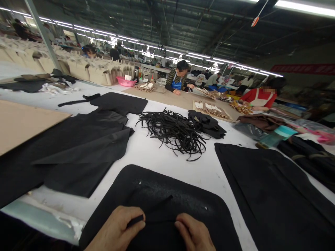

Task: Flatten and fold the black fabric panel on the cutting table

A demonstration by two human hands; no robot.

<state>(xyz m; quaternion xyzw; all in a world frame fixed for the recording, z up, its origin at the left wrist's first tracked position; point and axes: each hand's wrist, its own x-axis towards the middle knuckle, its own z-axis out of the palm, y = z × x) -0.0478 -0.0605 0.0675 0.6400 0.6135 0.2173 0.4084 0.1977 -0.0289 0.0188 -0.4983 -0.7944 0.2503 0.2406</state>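
Note:
My left hand (119,228) is at the bottom edge, thumb and fingers pinched on the end of a thin black strap (157,220). The strap runs right to my right hand (193,233), whose fingertips press down on it. Both hands rest on a rounded black fabric panel (162,188) lying flat on the white table (157,153) right in front of me. A second strap piece angles up from the middle of the panel.
A tangled pile of black straps (174,132) lies mid-table, with folded black cloth (206,123) beside it. Large black fabric sheets lie at left (78,146) and right (272,195). A cardboard sheet (23,122) is far left. Other people work at tables behind.

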